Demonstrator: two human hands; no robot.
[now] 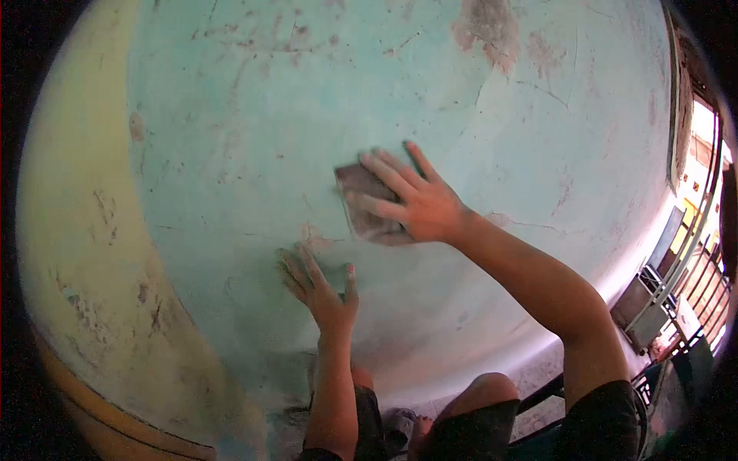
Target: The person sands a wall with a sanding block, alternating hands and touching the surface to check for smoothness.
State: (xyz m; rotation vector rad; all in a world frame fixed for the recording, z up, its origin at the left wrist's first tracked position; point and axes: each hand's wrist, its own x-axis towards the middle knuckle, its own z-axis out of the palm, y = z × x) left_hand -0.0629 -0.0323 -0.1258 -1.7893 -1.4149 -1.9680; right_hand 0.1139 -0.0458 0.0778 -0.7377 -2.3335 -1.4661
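Observation:
A dark, roughly square sheet [361, 192] lies against the pale green wall [254, 131]. My right hand [411, 198] presses flat on this sheet, fingers spread over its right part and pointing up and left. Lower and to the left, my left hand [319, 288] rests on the wall with its fingers apart and nothing in it. Stains, cracks and peeled paint mark the wall around both hands. The side of the sheet that faces the wall is hidden.
A yellowish wall part [84, 230] with dark scuffs stands at the left. My bent knees [484, 392] are below, close to the wall. At the right are metal bars [706, 284], a grey box-like object [642, 311] and a dark chair-like frame [542, 396].

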